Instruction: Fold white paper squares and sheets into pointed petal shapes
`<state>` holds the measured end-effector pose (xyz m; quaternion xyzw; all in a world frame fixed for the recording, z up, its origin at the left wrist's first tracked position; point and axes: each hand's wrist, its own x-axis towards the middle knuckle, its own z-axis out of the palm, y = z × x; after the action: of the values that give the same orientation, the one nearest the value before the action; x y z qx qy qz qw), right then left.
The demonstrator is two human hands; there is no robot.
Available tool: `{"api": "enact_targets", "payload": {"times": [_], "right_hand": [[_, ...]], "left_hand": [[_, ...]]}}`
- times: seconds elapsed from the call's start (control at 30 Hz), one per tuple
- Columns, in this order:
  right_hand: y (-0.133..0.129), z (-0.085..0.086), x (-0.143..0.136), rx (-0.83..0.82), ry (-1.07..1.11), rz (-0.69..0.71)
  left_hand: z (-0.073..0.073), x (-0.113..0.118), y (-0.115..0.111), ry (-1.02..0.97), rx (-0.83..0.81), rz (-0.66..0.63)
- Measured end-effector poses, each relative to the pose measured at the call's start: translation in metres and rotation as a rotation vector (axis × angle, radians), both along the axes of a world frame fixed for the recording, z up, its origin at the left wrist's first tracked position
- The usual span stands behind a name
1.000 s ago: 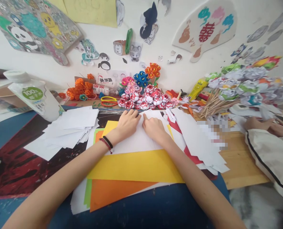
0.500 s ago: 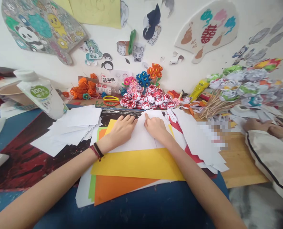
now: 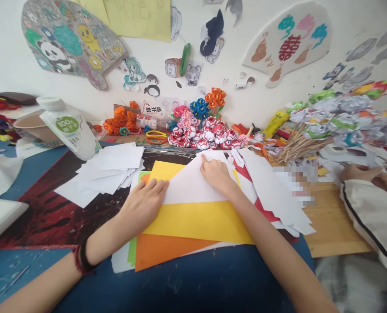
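Note:
A folded sheet of white paper lies on a yellow sheet, with its slanted left edge rising to a peak. At the sheet's left corner, my left hand presses down with its fingers bent and close together; the thumb is hidden. My right hand holds the sheet near its peak, index finger stretched onto the paper and the other fingers curled under. Orange, green and white sheets stick out beneath the yellow one.
Loose white paper squares lie at left, beside a white bottle. More white sheets fan out at right. Craft flowers line the wall, and paper flowers on sticks lie behind a co-worker's sleeve.
My left hand has slid down and left along the paper's slanted edge, from near the peak to the left corner. My right hand stays near the peak. The view has shifted slightly.

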<state>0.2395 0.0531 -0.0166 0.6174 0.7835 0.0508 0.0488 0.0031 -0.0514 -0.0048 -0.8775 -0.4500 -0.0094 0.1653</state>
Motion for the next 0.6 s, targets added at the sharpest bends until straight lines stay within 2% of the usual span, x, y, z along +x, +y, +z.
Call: {"api": "enact_targets", "payload": {"times": [0.27, 0.4, 0.5, 0.6], "right_hand": [[-0.001, -0.001, 0.001, 0.018, 0.006, -0.001], [0.000, -0.002, 0.000, 0.016, -0.005, -0.001], [0.000, -0.003, 0.000, 0.022, -0.005, 0.002], [-0.001, -0.004, 0.001, 0.047, 0.023, -0.016]], "left_hand": [[0.000, -0.027, -0.055, 0.057, -0.021, 0.100], [0.012, -0.033, -0.070, 0.079, -0.005, 0.142], [0.031, -0.025, -0.061, 0.061, 0.016, 0.211], [0.041, -0.003, -0.027, -0.079, 0.049, 0.217]]}}
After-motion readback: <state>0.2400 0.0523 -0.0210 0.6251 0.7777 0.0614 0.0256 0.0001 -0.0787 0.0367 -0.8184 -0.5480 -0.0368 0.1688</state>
